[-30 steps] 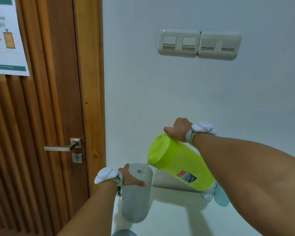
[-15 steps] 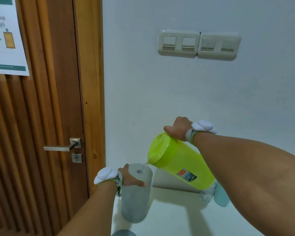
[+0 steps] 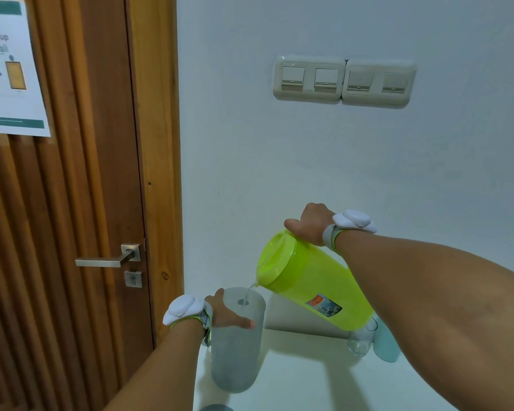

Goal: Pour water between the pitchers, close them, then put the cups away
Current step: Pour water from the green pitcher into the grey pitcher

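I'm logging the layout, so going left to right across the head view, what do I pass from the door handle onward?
Door handle, frosted pitcher, green pitcher, clear glass, pale blue cup.

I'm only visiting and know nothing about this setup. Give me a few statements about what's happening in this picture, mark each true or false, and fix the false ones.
1. The right hand tilts the green pitcher so that water runs into the grey pitcher. True.
2. The left hand hangs free, touching nothing. False: it grips the grey pitcher near its rim.
3. The grey pitcher has a lid on it. False: its top is open and the stream falls inside.
4. A clear glass and a pale blue cup stand on the table by the wall. True.
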